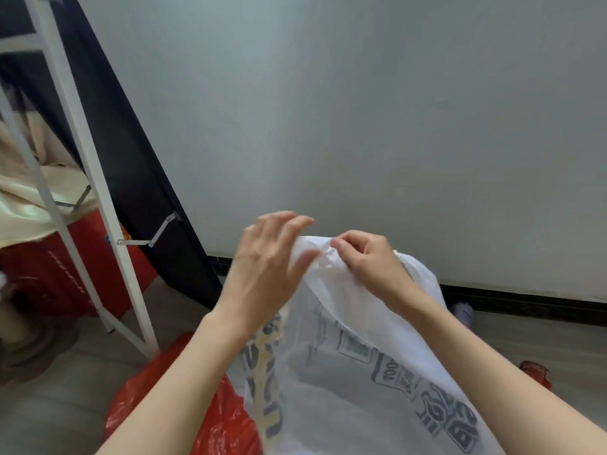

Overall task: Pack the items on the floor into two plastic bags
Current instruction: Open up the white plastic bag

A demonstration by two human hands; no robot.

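Head view
White bag [345, 372]: thin, see-through plastic with grey print, held up over the floor [65, 405] in front of the wall; its top edge is bunched at the hands, and the body hangs slack toward the near edge of the view.
Contents of white bag: a yellowish printed pack [269, 372] shows through the left side; nothing more can be made out.
Red bag [210, 418]: crinkled plastic lying on the floor just beside and partly behind the white bag, on its left.
Left hand [266, 267]: fingers spread and loosely bent, touching the bunched top edge from the left; whether it actually pinches the film cannot be told.
Right hand [368, 261]: fingers curled, pinching the top edge of the white bag.
Loose items: a small lilac thing [461, 311] on the floor by the skirting and a red thing [535, 372] by the right forearm; both too hidden to name.
Handling, judged: film is light, limp and slippery, likely to stretch or tear under a loaded pull.
Where to hold, judged: gather the top edge or handles into a thick bunch and support the bottom when lifting.
Surroundings: white frame [98, 205] and red box [82, 274] at left.
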